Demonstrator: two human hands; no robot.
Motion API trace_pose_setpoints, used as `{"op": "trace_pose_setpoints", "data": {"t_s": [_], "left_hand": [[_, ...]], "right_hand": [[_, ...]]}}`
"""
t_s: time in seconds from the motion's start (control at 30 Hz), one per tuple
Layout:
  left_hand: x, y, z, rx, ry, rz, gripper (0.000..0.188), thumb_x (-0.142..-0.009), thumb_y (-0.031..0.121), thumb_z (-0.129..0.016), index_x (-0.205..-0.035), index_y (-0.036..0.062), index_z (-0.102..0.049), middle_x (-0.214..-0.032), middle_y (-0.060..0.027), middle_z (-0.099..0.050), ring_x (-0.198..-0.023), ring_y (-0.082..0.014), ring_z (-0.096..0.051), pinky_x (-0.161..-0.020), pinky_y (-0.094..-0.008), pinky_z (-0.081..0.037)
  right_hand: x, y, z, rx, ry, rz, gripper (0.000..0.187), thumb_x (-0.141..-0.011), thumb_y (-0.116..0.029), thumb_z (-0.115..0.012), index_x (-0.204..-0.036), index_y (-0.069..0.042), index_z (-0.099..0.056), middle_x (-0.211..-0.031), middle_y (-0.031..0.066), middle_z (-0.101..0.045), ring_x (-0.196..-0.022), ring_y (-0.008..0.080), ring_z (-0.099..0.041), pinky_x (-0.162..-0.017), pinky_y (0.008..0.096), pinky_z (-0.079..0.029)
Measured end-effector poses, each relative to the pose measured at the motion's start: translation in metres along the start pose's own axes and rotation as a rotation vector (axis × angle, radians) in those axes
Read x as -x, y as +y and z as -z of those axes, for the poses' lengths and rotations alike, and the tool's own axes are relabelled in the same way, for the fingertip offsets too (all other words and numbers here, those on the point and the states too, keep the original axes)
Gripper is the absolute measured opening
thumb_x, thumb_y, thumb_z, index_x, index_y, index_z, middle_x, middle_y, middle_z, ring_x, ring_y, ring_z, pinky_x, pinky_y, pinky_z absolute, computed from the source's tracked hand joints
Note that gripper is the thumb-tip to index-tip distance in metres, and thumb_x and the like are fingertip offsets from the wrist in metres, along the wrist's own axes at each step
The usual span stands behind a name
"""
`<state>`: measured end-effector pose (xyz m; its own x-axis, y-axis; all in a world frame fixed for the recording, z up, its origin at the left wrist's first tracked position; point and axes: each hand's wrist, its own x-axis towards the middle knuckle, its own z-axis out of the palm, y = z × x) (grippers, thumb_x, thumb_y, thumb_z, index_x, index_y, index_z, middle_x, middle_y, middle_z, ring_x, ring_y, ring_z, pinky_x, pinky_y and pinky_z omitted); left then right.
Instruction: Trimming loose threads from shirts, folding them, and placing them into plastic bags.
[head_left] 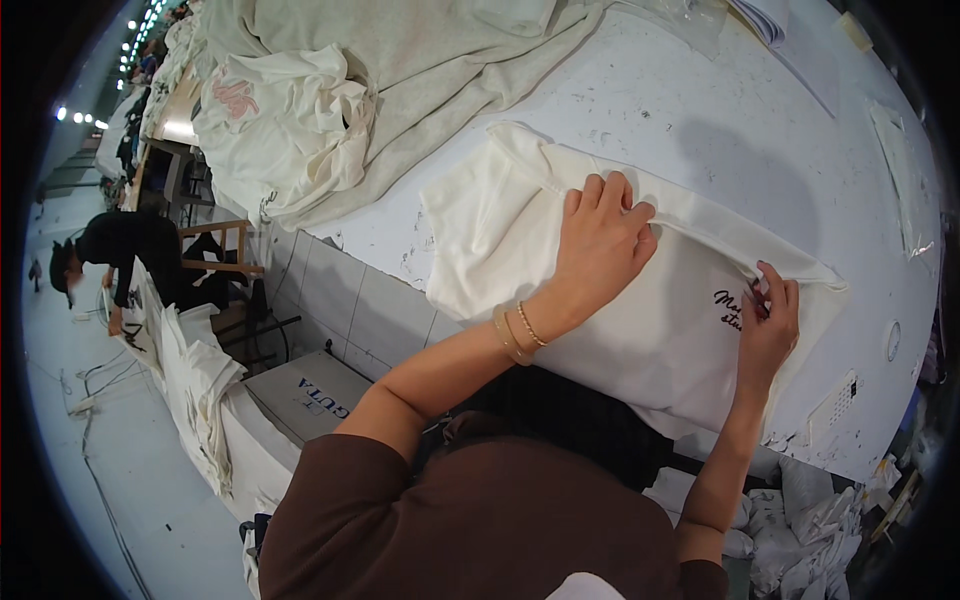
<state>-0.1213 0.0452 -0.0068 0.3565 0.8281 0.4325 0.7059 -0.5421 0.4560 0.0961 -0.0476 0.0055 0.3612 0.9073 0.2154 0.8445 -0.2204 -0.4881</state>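
The white garment point(640, 320) lies folded at the table's point(700, 110) near edge. The left hand point(600, 245) presses flat on it, fingers open; the right hand point(768, 325) seems to pinch its fold. Overhanging cloth could slip off if released.

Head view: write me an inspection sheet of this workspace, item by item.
Surface: white table, scuffed with dark marks, tiled side below its edge.
Job's things: folded white garment with dark script print, lying flat at the table edge.
Clutter: grey fabric and a crumpled white shirt heaped at the far end; clear plastic bags to the right.
Hands: left hand pressing flat on the garment's fold; right hand, fingers pinching the cloth near the print.
Cables: thin ones trailing on the floor.
Surroundings: another person bent over work at left; white cloth pile; ceiling lights.
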Motion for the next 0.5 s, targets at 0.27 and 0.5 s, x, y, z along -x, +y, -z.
{"op": "trace_pose_setpoints", "data": {"t_s": [0.27, 0.5], "left_hand": [[-0.012, 0.008, -0.013, 0.030, 0.073, 0.185, 0.014, -0.070, 0.003, -0.064, -0.083, 0.0053, -0.057, -0.085, -0.0094, -0.046, -0.076, -0.0248, -0.052, -0.062, -0.0366, -0.043], [-0.014, -0.012, -0.022, 0.390, 0.170, 0.387, 0.018, -0.073, 0.002, -0.061, -0.091, 0.0002, -0.059, -0.082, -0.0136, -0.054, -0.069, -0.0249, -0.058, -0.057, -0.0369, -0.046]], "right_hand": [[-0.018, -0.016, -0.019, 0.129, 0.019, -0.098, 0.028, -0.075, -0.001, -0.065, -0.100, -0.011, -0.057, -0.089, 0.0037, -0.056, -0.073, 0.0217, -0.061, -0.065, 0.0354, -0.047], [-0.023, 0.005, -0.017, -0.107, 0.205, -0.116, 0.020, -0.083, 0.002, -0.059, -0.103, -0.003, -0.060, -0.096, 0.0061, -0.061, -0.082, 0.0204, -0.062, -0.075, 0.0333, -0.050]]}}
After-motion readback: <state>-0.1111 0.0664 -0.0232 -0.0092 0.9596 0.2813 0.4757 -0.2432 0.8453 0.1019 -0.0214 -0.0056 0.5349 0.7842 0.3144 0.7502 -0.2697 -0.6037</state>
